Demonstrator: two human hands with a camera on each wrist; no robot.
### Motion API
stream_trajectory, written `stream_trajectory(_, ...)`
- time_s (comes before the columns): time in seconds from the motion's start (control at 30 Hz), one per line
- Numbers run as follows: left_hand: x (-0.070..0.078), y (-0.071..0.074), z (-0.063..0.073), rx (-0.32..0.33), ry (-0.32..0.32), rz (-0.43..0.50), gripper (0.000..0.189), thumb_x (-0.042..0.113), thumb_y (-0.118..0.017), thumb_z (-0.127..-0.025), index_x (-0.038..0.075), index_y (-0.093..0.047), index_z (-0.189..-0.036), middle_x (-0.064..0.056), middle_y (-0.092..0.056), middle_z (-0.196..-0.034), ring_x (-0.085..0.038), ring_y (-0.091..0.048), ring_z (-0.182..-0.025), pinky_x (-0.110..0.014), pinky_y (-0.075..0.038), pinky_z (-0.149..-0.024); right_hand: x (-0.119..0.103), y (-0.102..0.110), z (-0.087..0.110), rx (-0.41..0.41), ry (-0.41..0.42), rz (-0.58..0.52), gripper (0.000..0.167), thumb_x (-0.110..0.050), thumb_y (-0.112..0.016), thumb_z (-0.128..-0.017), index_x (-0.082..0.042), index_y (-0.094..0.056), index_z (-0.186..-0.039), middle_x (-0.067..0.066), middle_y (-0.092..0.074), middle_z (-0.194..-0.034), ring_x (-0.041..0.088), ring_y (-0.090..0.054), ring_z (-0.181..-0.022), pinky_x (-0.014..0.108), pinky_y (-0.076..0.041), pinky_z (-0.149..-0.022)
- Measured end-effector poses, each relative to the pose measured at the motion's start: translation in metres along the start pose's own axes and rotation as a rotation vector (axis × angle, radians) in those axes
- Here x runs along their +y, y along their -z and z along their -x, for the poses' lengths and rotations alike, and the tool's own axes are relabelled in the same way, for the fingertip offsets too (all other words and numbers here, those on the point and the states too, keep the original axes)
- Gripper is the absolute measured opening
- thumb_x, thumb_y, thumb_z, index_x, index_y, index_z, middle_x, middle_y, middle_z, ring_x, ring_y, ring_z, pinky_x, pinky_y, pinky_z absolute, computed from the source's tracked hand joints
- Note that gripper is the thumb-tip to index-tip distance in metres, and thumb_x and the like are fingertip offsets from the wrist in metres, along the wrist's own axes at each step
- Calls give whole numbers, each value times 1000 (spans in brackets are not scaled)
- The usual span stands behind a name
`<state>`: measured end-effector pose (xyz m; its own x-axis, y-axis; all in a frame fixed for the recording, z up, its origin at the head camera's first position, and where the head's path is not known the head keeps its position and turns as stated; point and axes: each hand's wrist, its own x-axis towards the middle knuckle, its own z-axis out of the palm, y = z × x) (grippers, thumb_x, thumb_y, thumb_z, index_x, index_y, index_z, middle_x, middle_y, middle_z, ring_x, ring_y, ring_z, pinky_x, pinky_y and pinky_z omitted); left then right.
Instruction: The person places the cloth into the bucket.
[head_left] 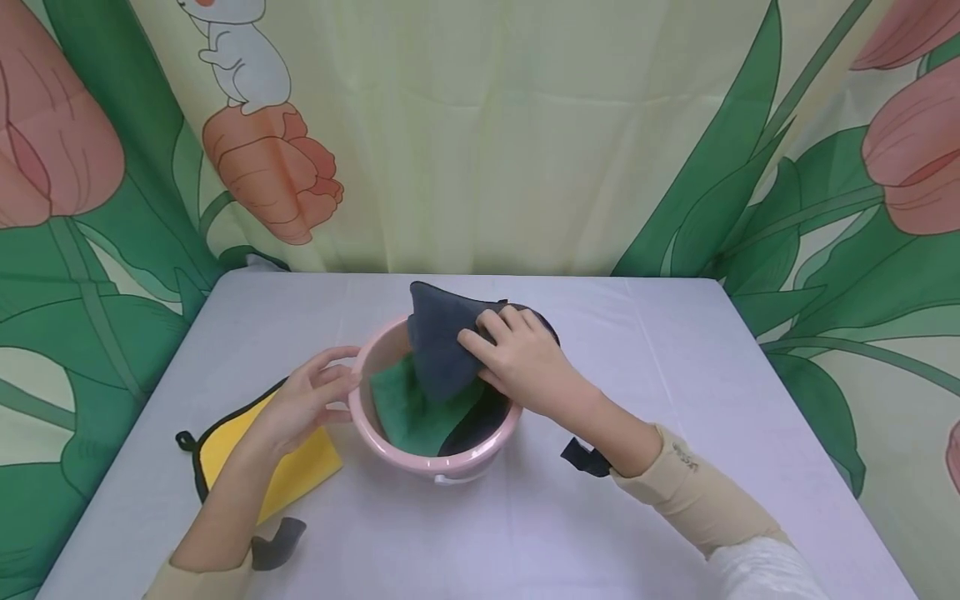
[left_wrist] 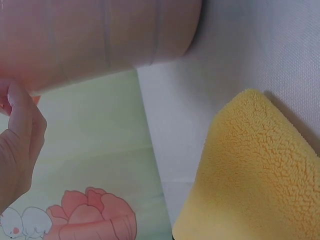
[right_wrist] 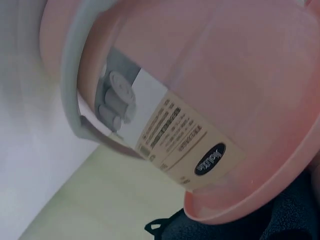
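A pink bucket stands on the table, with a green cloth and a dark cloth inside it. My left hand holds the bucket's rim on its left side; in the left wrist view its fingers bend at the bucket's edge. Over the right part of the opening, my right hand grips a dark blue-grey cloth, which drapes down into the bucket and past the far right rim. The right wrist view shows that cloth below the rim, while the fingers there are hidden.
A yellow cloth with black edging lies on the table left of the bucket, partly under my left forearm. The bucket's pale handle hangs down beside a paper label. Behind the white table hangs a printed curtain.
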<state>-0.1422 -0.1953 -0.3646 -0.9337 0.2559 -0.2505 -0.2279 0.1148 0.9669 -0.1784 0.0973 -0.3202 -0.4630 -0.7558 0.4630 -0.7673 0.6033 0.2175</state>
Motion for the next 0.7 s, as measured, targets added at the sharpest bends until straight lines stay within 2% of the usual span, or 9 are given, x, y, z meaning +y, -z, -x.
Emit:
stream_trajectory(0.2, 1, 0, 1, -4, -1, 4, 57, 26, -56, -91, 10, -30, -138, -7, -57, -109, -19, -60, -89, -32, -53, -79, -9, -5, -5, -18, 110, 24, 34, -20, -70, -78, -17, -57, -109, 4, -51, -95, 22, -45, -79, 32, -41, -67)
stream_trajectory(0.37, 0, 0, 0, 0, -7, -5, 57, 26, -56, -91, 10, -29, -138, -2, -59, -105, -17, -60, -88, -31, -53, -79, -17, -12, -9, -40, 180, 32, 29, -22, -67, -80, -20, -56, -107, 3, -52, -93, 21, -46, -79, 29, -40, -66)
stream_trajectory(0.5, -1, -1, -2, 8, -1, -13, 58, 27, -57, -90, 10, -29, -139, 2, -60, -101, -15, -59, -87, -30, -53, -79, -24, -15, -12, -124, 202, 16, 29, -25, -65, -82, -22, -54, -109, 3, -53, -97, 20, -47, -83, 30, -41, -71)
stream_trajectory(0.7, -1, -2, -2, 17, 6, -21, 59, 28, -57, -90, 10, -29, -139, 0, -59, -101, -15, -59, -86, -30, -53, -79, -30, -18, -17, -269, 197, 6, 28, -27, -60, -85, -26, -53, -113, 1, -54, -102, 19, -48, -88, 30, -41, -76)
